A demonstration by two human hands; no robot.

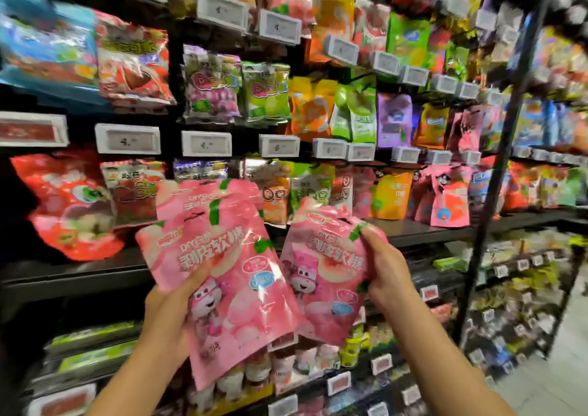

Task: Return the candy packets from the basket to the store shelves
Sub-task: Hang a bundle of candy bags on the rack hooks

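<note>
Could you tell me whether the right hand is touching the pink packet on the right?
Touching. The head view shows the right hand with its fingers curled over the right edge of the right pink packet, gripping it.

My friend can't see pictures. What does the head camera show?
Two hands hold pink candy packets up before packed store shelves: the left hand grips a stack, the right hand one packet.

Both bare forearms rose from the bottom edge, converging toward the middle. The left hand (173,301) was raised with its thumb laid across the front of a pink candy packet (229,275). The right hand (386,271) curled its fingers round the edge of a second pink packet (321,275).
</note>
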